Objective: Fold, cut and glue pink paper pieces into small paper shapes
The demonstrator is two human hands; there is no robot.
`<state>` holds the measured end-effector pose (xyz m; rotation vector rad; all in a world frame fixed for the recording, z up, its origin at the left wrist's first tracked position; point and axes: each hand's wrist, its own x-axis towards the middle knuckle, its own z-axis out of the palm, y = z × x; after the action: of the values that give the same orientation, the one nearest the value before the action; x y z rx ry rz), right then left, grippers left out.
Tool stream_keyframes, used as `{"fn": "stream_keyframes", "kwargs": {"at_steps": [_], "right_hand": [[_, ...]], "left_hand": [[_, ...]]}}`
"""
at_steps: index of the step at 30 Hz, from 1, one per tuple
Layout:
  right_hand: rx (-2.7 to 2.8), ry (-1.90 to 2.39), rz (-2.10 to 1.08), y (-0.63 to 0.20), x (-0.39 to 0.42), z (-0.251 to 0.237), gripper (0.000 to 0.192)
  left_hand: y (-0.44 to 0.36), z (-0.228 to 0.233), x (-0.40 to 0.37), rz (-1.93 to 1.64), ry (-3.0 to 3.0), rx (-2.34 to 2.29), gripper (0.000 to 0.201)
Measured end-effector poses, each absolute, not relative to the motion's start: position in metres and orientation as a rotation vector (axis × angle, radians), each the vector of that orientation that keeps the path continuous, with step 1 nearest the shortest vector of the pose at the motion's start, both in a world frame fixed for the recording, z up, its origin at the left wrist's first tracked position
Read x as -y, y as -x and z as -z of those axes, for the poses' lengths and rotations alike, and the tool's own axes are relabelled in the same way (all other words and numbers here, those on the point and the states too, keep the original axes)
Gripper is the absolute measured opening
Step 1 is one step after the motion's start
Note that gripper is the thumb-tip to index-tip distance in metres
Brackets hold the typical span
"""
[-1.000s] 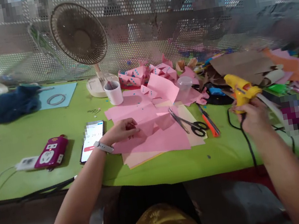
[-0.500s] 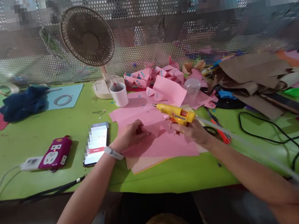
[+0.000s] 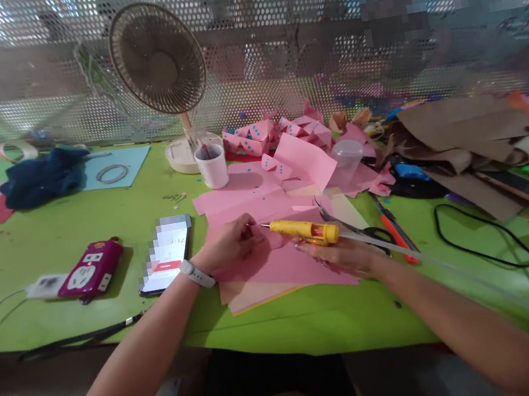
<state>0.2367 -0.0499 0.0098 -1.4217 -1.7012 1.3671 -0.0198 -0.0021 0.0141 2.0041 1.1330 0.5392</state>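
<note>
In the head view my right hand (image 3: 339, 254) grips a yellow hot glue gun (image 3: 303, 230) with a long clear glue stick (image 3: 437, 257) trailing out of its back. The gun's nozzle points left, close to the fingertips of my left hand (image 3: 235, 243). Pinched in those fingers is a small piece of pink paper (image 3: 274, 239), which blends with the paper below. Under both hands lie large pink paper sheets (image 3: 251, 274). Black-handled scissors (image 3: 375, 233) rest just beyond my right hand, partly covered by the glue stick.
A phone (image 3: 170, 241) and a purple power socket (image 3: 91, 271) lie at left. Behind stand a fan (image 3: 159, 60), a white cup (image 3: 213, 168) and folded pink paper pieces (image 3: 254, 137). An orange utility knife (image 3: 396, 230), a black cable (image 3: 498, 260) and brown paper (image 3: 455, 125) are at right.
The glue gun has moved left and down, and its nozzle is now close to my left fingertips. The scissors blades have come into sight behind it. My left hand has barely moved.
</note>
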Motion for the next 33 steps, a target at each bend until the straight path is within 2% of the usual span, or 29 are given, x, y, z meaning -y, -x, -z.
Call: {"fn": "stream_keyframes", "kwargs": {"at_steps": [14,24,33], "right_hand": [[1.816,1.547,-1.255,-0.229,0.052,-0.013,0.037],[2.07,1.453,-0.858,-0.227,0.052,-0.029,0.028],[2.166,1.404,-0.818,-0.225,0.052,-0.031,0.029]], "left_hand": [[0.022,-0.014,0.002,-0.514,-2.085,-1.167,0.012],[0.022,-0.014,0.003,-0.533,-2.099,-1.165,0.012],[0.021,-0.014,0.003,-0.535,-2.061,-1.14,0.014]]}}
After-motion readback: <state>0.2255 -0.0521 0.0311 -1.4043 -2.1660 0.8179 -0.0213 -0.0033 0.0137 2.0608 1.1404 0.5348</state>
